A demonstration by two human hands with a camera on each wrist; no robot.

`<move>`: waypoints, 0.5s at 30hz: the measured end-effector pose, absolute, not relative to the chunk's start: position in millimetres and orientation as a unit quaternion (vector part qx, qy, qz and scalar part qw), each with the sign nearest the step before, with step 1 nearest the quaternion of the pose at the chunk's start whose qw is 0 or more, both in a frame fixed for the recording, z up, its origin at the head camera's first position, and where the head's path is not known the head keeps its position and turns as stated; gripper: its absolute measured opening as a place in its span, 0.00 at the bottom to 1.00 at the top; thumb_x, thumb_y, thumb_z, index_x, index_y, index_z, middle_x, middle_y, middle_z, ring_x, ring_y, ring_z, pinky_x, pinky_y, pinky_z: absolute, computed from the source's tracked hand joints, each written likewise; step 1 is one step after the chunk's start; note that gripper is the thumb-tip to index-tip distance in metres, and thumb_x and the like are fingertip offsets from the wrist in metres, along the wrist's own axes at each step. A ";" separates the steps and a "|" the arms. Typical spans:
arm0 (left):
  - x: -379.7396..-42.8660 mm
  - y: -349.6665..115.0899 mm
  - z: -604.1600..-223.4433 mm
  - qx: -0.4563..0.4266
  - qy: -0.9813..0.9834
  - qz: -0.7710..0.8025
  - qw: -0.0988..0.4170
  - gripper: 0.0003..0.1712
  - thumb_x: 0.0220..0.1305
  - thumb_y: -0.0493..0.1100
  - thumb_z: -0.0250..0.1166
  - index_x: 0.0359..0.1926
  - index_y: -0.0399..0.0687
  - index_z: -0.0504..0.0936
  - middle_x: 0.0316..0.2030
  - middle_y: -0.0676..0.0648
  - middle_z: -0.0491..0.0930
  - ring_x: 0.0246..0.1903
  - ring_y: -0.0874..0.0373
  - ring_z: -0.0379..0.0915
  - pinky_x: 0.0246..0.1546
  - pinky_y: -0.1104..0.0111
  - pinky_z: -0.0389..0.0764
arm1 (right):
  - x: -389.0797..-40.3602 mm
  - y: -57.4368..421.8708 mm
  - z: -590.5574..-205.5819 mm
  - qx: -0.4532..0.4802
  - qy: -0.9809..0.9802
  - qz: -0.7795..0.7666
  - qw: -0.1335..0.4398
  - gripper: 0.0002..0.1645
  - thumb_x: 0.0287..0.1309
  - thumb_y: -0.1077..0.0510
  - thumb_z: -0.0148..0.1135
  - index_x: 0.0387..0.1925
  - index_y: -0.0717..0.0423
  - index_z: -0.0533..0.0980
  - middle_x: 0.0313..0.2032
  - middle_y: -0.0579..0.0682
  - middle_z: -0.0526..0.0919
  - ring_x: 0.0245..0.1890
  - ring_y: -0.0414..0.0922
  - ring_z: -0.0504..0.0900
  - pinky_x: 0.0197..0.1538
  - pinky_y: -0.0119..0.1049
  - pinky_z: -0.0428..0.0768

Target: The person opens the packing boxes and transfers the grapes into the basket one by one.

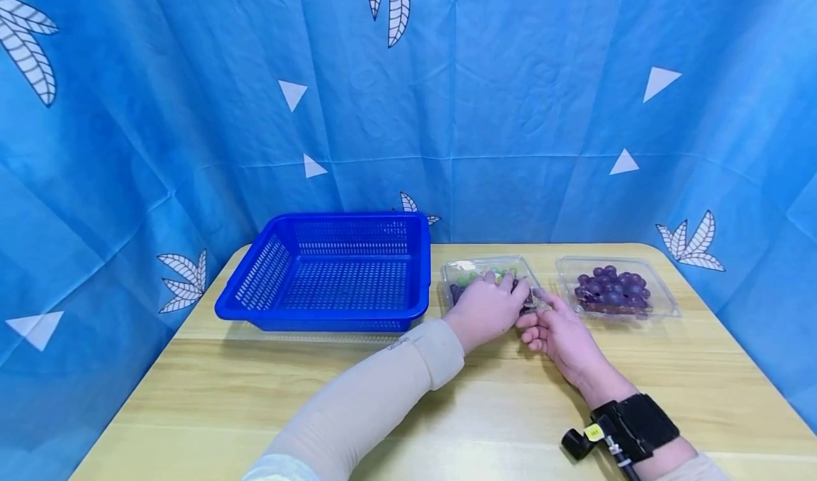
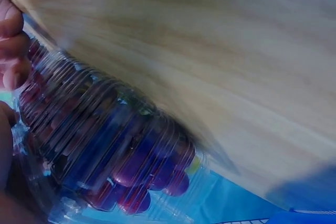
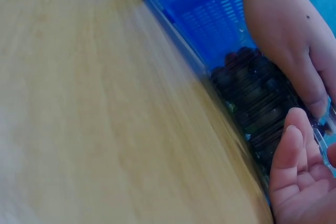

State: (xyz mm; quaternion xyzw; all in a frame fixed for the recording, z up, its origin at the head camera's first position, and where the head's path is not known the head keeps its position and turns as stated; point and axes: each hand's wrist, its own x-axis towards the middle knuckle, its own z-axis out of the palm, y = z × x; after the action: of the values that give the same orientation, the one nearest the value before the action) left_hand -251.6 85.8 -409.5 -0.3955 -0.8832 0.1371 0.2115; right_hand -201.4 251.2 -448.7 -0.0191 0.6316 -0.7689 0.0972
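Note:
A clear plastic clamshell box [image 1: 454, 271] of green and dark grapes sits on the table in the head view. Over its top lies my left hand [image 1: 490, 312], fingers bent across the lid and thumb down at the near right corner, gripping there. My right hand [image 1: 564, 335] is at that same corner, its thumb and index finger pinching the edge while the other fingers curl below. Purple grapes [image 2: 131, 174] show through the ribbed plastic in the left wrist view. The right wrist view has both hands close together at the box's end, partly covering it.
Left of the box stands a blue perforated basket [image 1: 223, 309] holding nothing. A second clear box [image 1: 664, 302] with purple grapes [image 1: 613, 288] is to the right. Behind the wooden table [image 1: 306, 382] hangs a blue patterned curtain [image 1: 510, 112].

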 end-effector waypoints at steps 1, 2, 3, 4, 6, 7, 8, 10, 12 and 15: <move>-251.2 85.2 -408.8 -0.396 -0.883 0.135 0.212 0.18 0.71 0.48 0.44 0.59 0.52 0.65 0.56 0.44 0.74 0.46 0.44 0.76 0.40 0.58 0.80 | -201.3 251.2 -448.8 -0.022 0.631 -0.769 0.096 0.32 0.72 0.61 0.29 0.72 0.56 0.34 0.37 0.57 0.80 0.29 0.43 0.79 0.31 0.34 0.78; -250.7 84.6 -408.1 -0.397 -0.883 0.131 0.213 0.18 0.71 0.49 0.44 0.59 0.52 0.66 0.56 0.44 0.74 0.46 0.44 0.76 0.40 0.58 0.80 | -201.1 251.3 -449.0 -0.026 0.632 -0.769 0.096 0.32 0.72 0.61 0.29 0.72 0.56 0.33 0.37 0.57 0.80 0.29 0.44 0.79 0.31 0.34 0.78; -250.5 84.1 -407.6 -0.397 -0.884 0.126 0.212 0.19 0.71 0.51 0.44 0.58 0.53 0.66 0.56 0.44 0.74 0.46 0.44 0.76 0.39 0.58 0.80 | -200.9 251.3 -449.2 -0.030 0.632 -0.769 0.095 0.32 0.72 0.60 0.29 0.72 0.56 0.33 0.37 0.57 0.80 0.29 0.44 0.79 0.31 0.34 0.78; -250.1 83.6 -406.8 -0.398 -0.884 0.121 0.212 0.19 0.71 0.53 0.44 0.58 0.53 0.67 0.56 0.44 0.74 0.46 0.44 0.76 0.40 0.58 0.80 | -200.7 251.3 -449.4 -0.033 0.632 -0.769 0.095 0.33 0.73 0.60 0.29 0.72 0.57 0.32 0.37 0.57 0.80 0.30 0.44 0.79 0.31 0.35 0.78; -249.7 82.6 -405.5 -0.400 -0.886 0.112 0.205 0.21 0.70 0.56 0.44 0.58 0.54 0.67 0.57 0.44 0.74 0.47 0.44 0.76 0.42 0.57 0.79 | -200.3 251.2 -449.6 -0.035 0.631 -0.769 0.094 0.33 0.73 0.59 0.30 0.72 0.56 0.32 0.36 0.56 0.80 0.30 0.45 0.79 0.31 0.35 0.79; -249.5 82.2 -405.0 -0.401 -0.887 0.110 0.202 0.23 0.70 0.58 0.45 0.59 0.54 0.66 0.57 0.44 0.73 0.48 0.44 0.75 0.43 0.57 0.79 | -200.2 251.4 -449.7 -0.037 0.631 -0.769 0.095 0.34 0.73 0.58 0.31 0.71 0.57 0.31 0.36 0.56 0.80 0.30 0.44 0.79 0.31 0.35 0.79; -249.4 81.9 -404.5 -0.403 -0.887 0.107 0.199 0.24 0.69 0.60 0.45 0.59 0.54 0.66 0.58 0.45 0.73 0.48 0.44 0.75 0.44 0.56 0.78 | -200.3 251.4 -449.8 -0.037 0.631 -0.769 0.095 0.34 0.73 0.58 0.32 0.71 0.56 0.31 0.36 0.55 0.80 0.30 0.44 0.80 0.31 0.35 0.79; -249.7 81.6 -403.9 -0.405 -0.888 0.105 0.191 0.25 0.68 0.61 0.46 0.60 0.55 0.66 0.58 0.44 0.72 0.50 0.44 0.74 0.47 0.56 0.76 | -200.7 251.8 -450.0 -0.038 0.630 -0.770 0.093 0.35 0.73 0.57 0.33 0.71 0.57 0.31 0.35 0.54 0.80 0.30 0.44 0.80 0.30 0.34 0.79; -249.9 81.2 -403.4 -0.405 -0.889 0.105 0.185 0.26 0.68 0.61 0.47 0.60 0.55 0.65 0.59 0.45 0.71 0.51 0.44 0.73 0.49 0.55 0.75 | -201.0 251.8 -449.9 -0.037 0.629 -0.771 0.092 0.35 0.73 0.57 0.34 0.71 0.56 0.31 0.35 0.54 0.80 0.29 0.43 0.80 0.30 0.34 0.79; -250.3 80.7 -403.4 -0.403 -0.893 0.099 0.174 0.26 0.67 0.60 0.48 0.61 0.56 0.64 0.59 0.45 0.70 0.52 0.44 0.72 0.50 0.55 0.74 | -201.1 251.9 -450.6 -0.033 0.628 -0.772 0.091 0.36 0.73 0.57 0.35 0.71 0.56 0.31 0.35 0.54 0.81 0.29 0.43 0.80 0.29 0.34 0.79</move>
State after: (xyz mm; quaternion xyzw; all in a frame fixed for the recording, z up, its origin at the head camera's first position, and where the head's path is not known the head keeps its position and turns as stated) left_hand -250.3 80.7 -403.4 -0.4033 -0.8930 0.0988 0.1737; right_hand -201.1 251.9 -450.6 -0.0327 0.6277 -0.7724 0.0910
